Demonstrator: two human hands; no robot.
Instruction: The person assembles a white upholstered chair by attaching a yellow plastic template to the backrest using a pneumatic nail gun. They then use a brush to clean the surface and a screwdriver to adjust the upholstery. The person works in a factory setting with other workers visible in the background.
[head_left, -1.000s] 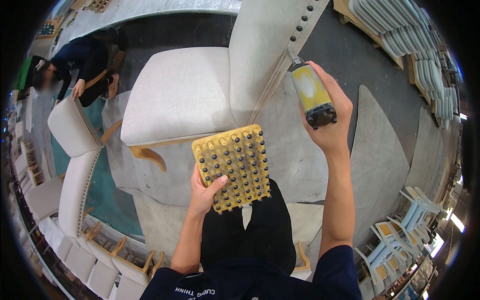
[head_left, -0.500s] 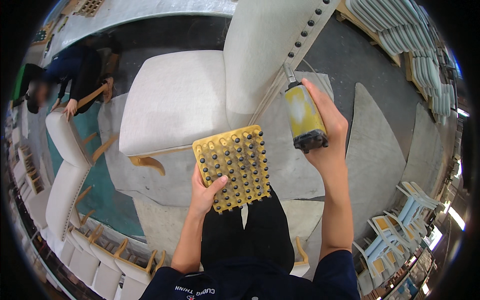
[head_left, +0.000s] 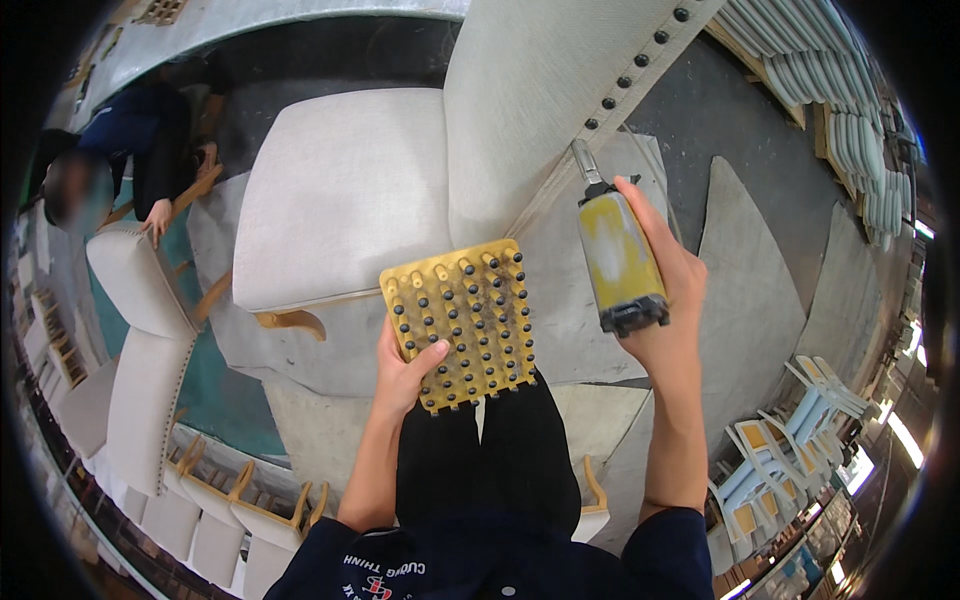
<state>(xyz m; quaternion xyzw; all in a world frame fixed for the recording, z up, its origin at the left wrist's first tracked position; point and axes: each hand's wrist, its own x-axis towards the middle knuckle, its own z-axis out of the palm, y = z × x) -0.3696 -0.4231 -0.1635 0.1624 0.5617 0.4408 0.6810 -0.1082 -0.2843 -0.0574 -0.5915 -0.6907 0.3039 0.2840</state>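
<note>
My left hand [head_left: 402, 378] grips the lower left edge of a yellow peg board [head_left: 462, 330], thumb on top. Black round-headed studs fill most of its rows; a few pegs at the upper left are bare. In my right hand [head_left: 672, 285] is a yellow, worn air nailer [head_left: 622, 255], its metal nose pointing up and away. That nose sits close to the edge of a cream upholstered chair [head_left: 350, 200], just below a line of black studs [head_left: 624, 82] along the side of its backrest. Whether the nose touches the fabric I cannot tell.
At the left a co-worker [head_left: 125, 150] bends over another cream chair [head_left: 150, 400]. More chairs [head_left: 200, 535] line the lower left. Pale chair frames [head_left: 790, 460] stand at the lower right, and stacked grey-white parts [head_left: 800, 60] at the upper right. Grey sheets [head_left: 750, 260] cover the floor.
My right hand and the air nailer have shifted slightly right and down in view. The chair's backrest appears further right. The board sits slightly higher. The co-worker's hands have moved.
</note>
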